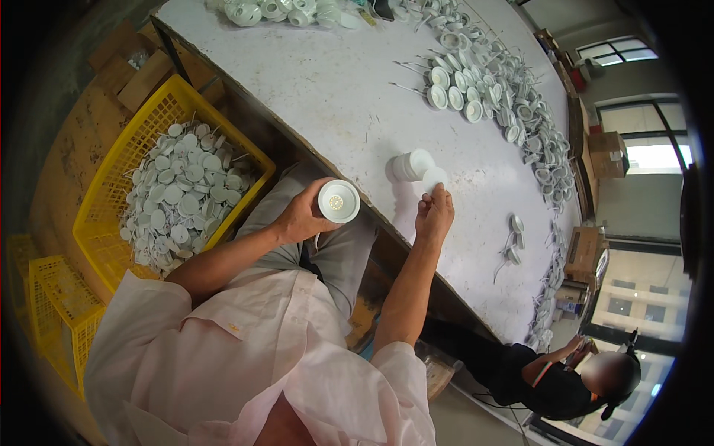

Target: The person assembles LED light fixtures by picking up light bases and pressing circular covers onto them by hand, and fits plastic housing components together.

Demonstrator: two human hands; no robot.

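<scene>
And in the head view, mid-frame, the left hand (300,217) clamps its fingers round a white lamp housing (339,201), presumably keeping its bowl unobstructed. Right of centre, the right hand (436,213) pinches a white disc (433,177) by its edge, likely sparing its face; the housing's bowl and axis point toward the camera

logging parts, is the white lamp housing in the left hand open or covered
Open: the left hand holds the lamp housing with its yellowish dotted center showing, uncovered.
</scene>
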